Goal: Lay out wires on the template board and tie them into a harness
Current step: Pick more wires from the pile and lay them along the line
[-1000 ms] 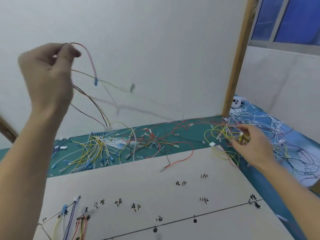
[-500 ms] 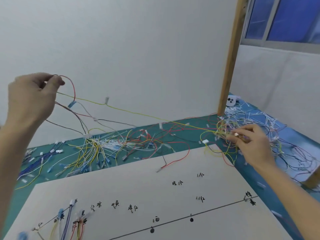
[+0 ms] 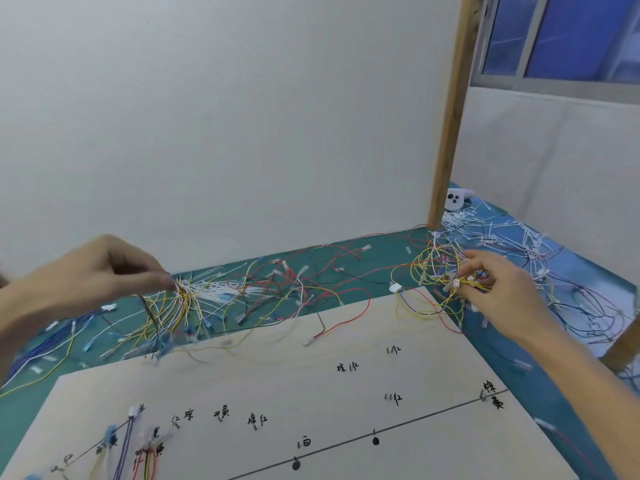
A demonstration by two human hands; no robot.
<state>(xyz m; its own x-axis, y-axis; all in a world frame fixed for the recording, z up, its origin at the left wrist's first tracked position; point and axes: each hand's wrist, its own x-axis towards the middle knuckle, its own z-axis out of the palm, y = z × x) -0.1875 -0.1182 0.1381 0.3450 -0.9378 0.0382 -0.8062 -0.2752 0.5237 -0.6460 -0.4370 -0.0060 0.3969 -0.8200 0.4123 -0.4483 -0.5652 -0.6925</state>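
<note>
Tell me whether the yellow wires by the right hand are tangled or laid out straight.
Tangled. The yellow wires loop over one another in a loose heap at the board corner, mixed with red ones; the right hand pinches into them.

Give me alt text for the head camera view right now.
A person's left hand pinches a fanned bundle of yellow and white wires while the right hand pinches a yellow wire tangle, both above a labelled template board on a green mat.

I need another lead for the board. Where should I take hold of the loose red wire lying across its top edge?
Grip the red wire just behind its pale terminal end, coming from above on the near side. That end lies flat on the bare template board, apart from the tangle; its far end runs into the pile.
</note>
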